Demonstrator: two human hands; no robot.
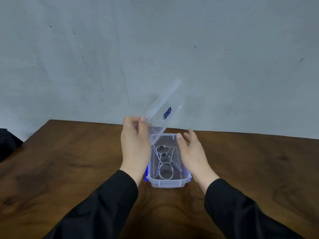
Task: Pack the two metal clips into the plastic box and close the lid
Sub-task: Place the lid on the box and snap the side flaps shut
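A clear plastic box (166, 183) with blue side latches stands on the brown wooden table. Two metal spring clips lie inside it: one clip (162, 150) toward the far end, the other clip (166, 171) nearer me, their wire handles crossing. My left hand (135, 144) pinches the near corner of the clear lid (164, 112), which is tilted up above the box's far end and bears a small blue label. My right hand (193, 150) hovers beside the box's right wall, fingers spread, holding nothing.
The wooden table (69, 169) ends at a far edge against a grey scuffed wall (155, 49). A dark object (8, 144) sits at the left edge of view.
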